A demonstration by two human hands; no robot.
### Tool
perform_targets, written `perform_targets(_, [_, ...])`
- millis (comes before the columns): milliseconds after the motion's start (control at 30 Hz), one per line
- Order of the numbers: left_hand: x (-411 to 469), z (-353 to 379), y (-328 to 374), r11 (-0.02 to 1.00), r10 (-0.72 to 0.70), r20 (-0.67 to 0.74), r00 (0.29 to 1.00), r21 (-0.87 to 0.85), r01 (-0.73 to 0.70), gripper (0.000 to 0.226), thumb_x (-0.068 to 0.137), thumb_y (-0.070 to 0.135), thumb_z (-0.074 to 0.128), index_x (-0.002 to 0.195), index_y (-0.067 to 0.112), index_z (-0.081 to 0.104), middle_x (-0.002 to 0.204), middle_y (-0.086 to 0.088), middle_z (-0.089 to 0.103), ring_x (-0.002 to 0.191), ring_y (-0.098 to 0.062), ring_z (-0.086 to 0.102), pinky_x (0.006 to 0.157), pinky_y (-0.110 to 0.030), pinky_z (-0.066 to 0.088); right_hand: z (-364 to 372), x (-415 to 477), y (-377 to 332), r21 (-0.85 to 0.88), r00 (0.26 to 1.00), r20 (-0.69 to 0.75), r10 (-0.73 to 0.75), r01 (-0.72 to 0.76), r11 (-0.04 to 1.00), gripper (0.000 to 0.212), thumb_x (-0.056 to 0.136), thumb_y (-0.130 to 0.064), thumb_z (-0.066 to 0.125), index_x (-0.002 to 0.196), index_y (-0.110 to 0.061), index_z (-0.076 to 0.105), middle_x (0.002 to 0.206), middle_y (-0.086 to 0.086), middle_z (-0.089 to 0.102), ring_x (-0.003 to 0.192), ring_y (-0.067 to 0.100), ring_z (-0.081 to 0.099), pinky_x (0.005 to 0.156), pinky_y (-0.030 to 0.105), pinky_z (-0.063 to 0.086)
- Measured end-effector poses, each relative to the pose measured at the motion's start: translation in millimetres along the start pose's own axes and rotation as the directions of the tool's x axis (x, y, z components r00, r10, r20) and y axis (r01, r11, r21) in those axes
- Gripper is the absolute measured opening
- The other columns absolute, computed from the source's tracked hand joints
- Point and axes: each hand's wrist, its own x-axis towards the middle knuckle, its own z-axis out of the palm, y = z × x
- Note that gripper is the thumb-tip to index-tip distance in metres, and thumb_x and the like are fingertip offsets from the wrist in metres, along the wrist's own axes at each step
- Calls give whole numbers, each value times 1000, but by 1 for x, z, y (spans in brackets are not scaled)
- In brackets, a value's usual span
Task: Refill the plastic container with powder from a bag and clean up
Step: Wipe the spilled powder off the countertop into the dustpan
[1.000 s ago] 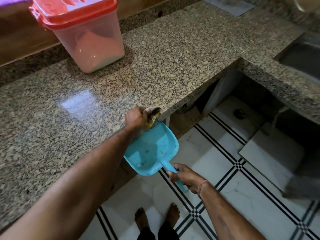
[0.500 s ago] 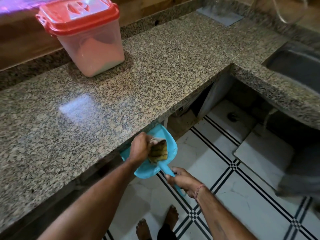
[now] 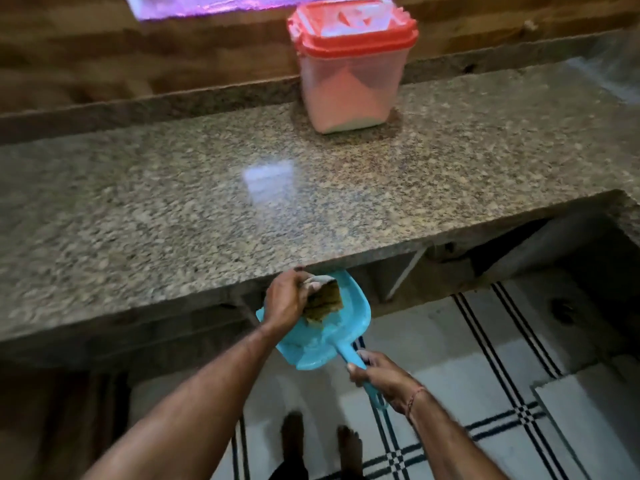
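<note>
left hand (image 3: 287,299) grips a sponge (image 3: 323,303) over the blue dustpan (image 3: 346,327) – right hand (image 3: 379,377) curled round its handle, just below the granite counter (image 3: 207,216) edge; lidded plastic container (image 3: 351,67) stands at the back – bare feet (image 3: 320,441) on tiled floor (image 3: 485,358).

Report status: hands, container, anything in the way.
Left hand grips sponge over blue dustpan. Right hand holds its handle. Container closed, on counter. No obstruction seen.

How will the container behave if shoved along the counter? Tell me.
The container probably slides easily: the counter looks polished. It narrows toward its base, so a high push might tip it. Powder inside likely adds weight low down.
</note>
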Motion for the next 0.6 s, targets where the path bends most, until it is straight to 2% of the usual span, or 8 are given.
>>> perform_targets(100, [-31,-30,-50,980,-196,-199,960,-75,184,18,90,28,74,105,20,81,99,-6,75,96,-22,68,73,-24,39,26,8,-8,-118,993,118,-24,38,992,8,94,-19,67,101,-20,69,87,-1,62,82,11,57,76,25,48])
perform_targets(167, [-62,-53,-88,931,-363,-338,868,-162,327,18,90,28,74,103,20,82,99,-10,76,95,-26,70,72,-24,40,50,13,-13,-213,978,208,-22,67,975,5,96,-14,66,99,-18,68,84,-2,62,80,10,57,73,22,48])
perform_targets(233, [-95,-72,-120,890,-456,-425,782,-227,396,18,90,30,73,102,20,81,99,-11,75,94,-29,69,72,-27,43,74,18,-17,-303,964,266,-18,101,948,3,95,-15,67,94,-18,66,78,-4,62,75,9,56,72,24,47])
perform_targets(300, [-139,-92,-153,836,-547,-493,676,-287,468,21,90,35,72,102,20,81,98,-11,74,93,-30,70,74,-31,47,111,21,-19,-392,941,339,-7,148,908,5,93,-20,68,91,-17,66,74,-5,64,70,8,57,71,27,46])
perform_targets(400, [-215,-117,-210,741,-668,-565,485,-441,506,38,85,46,66,102,16,79,97,-10,77,92,-30,71,76,-35,52,180,22,-19,-516,913,401,67,165,840,14,99,-26,65,91,-14,64,72,-4,66,58,2,59,62,22,46])
perform_targets(500, [-295,-130,-258,648,-741,-609,283,-539,538,32,91,38,71,103,10,78,100,-13,76,95,-32,70,73,-31,44,251,20,-10,-591,880,458,131,191,784,15,101,-29,63,93,-16,60,77,0,64,57,6,58,59,25,45])
perform_targets(600, [-367,-132,-301,565,-792,-598,121,-644,516,36,93,35,72,105,1,76,103,-19,76,96,-34,70,77,-37,49,319,22,9,-647,826,534,179,263,715,16,102,-28,59,98,-12,60,76,3,61,57,8,56,55,22,44])
